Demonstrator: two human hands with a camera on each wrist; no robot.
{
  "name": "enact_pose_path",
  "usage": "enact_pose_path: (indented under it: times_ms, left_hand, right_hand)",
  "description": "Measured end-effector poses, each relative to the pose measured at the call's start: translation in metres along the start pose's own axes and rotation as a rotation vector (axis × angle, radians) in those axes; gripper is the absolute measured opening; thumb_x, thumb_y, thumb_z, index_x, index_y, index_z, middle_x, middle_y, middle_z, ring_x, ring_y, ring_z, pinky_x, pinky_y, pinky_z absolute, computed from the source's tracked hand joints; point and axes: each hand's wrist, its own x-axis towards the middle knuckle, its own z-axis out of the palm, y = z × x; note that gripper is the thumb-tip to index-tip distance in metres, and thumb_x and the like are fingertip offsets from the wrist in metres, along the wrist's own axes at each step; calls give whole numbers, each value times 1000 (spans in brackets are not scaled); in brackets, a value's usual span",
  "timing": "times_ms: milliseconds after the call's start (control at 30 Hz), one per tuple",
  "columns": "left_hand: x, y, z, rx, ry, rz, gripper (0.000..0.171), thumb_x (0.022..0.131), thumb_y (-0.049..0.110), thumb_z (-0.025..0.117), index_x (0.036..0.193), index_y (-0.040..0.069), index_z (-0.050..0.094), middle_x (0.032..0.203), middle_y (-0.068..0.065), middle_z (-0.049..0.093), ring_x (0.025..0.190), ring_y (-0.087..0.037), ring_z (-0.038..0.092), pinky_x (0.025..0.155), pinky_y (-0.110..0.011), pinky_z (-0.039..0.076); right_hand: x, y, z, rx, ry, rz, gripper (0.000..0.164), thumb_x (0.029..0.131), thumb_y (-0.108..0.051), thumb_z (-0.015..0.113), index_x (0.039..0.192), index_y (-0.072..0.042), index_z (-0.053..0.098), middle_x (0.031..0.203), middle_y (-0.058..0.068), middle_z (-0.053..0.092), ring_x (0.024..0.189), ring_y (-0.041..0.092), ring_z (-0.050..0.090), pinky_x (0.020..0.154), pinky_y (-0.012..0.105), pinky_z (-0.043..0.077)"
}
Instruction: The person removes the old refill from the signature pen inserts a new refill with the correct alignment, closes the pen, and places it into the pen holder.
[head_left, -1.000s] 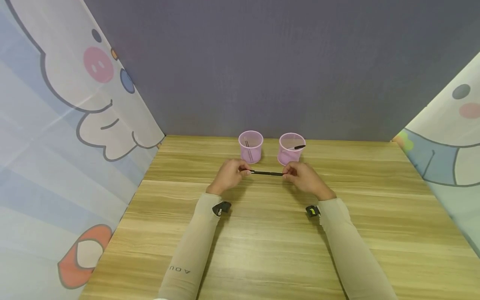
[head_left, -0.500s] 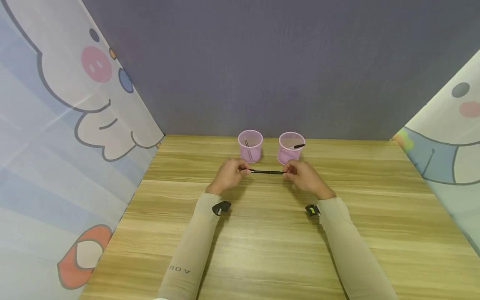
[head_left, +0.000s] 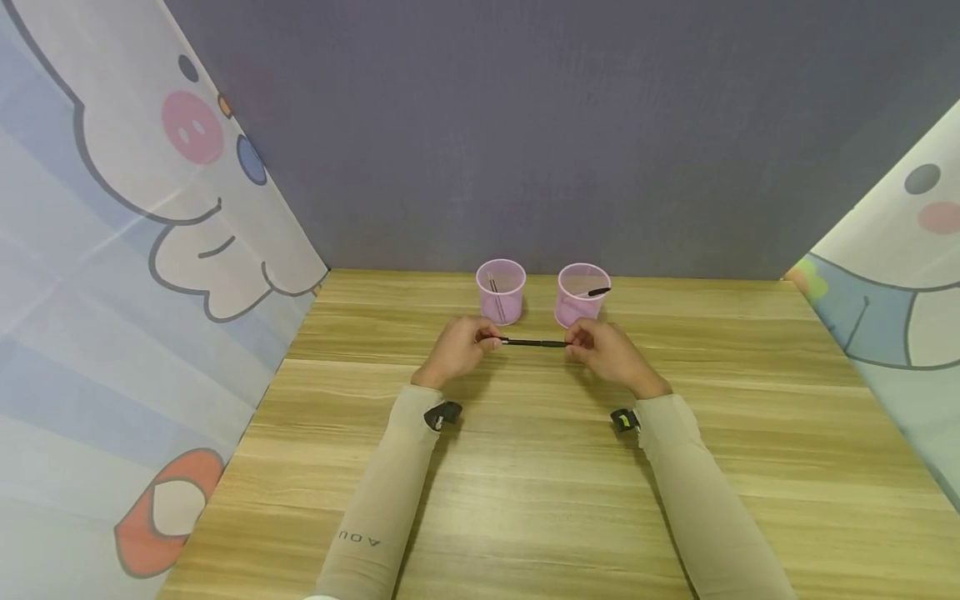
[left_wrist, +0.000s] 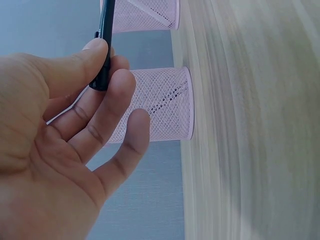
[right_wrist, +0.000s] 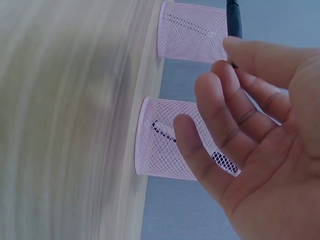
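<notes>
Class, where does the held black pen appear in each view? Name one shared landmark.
Head: black pen, slightly right of and below centre.
Left wrist: black pen, left of centre, cut by top edge.
Right wrist: black pen, right of centre, cut by top edge.
Shared landmark: two pink mesh cups.

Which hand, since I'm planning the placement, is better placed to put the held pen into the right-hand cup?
Likely the right hand: it pinches the pen nearer that cup than the left hand does.
</notes>
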Motion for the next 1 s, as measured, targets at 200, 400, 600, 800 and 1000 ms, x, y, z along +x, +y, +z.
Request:
enact_pose_path:
  times_ms: [200, 400, 600, 800, 1000]
  left_hand:
    - [1, 0, 0, -12, -7, -7, 6, 95, 13, 73, 98, 9, 77, 87, -3, 75, 76, -13, 65, 73, -28, 54]
    - [1, 0, 0, -19, -11, -5, 7, 95, 12, 73, 98, 8, 77, 90, -4, 76, 79, -15, 67, 75, -29, 56]
    - [1, 0, 1, -23, -6, -5, 6, 95, 12, 73, 98, 8, 77, 89, -3, 76, 77, -12, 66, 74, -28, 56]
    - [1, 0, 0, -28, -1, 4, 6, 95, 12, 73, 97, 8, 77, 88, -4, 75, 76, -11, 65, 73, -28, 55]
    - [1, 0, 0, -39, -9, -2, 7, 95, 12, 73, 98, 8, 77, 89, -4, 75, 77, -12, 65, 73, -27, 55]
  right_hand:
    - [-1, 1, 0, 3, -4, 13, 7, 96, -12, 71, 101, -7, 71, 88, 6, 72, 80, 16, 63, 75, 32, 53]
    - [0, 3, -1, -28, -24, 21, 13, 100, -18, 65, 100, -8, 73, 88, 3, 73, 80, 16, 63, 77, 35, 53]
    - [-1, 4, -4, -40, -46, 9, 19, 103, -16, 61, 98, -2, 73, 81, 6, 69, 70, 14, 56, 68, 31, 49]
    - [-1, 3, -5, -43, -60, 14, 19, 103, -15, 60, 99, -1, 73, 80, 7, 69, 71, 14, 55, 69, 32, 47]
    - [-1, 2, -5, -34, -60, 6, 19, 103, -15, 60, 96, -2, 72, 77, 5, 66, 71, 15, 53, 69, 32, 46]
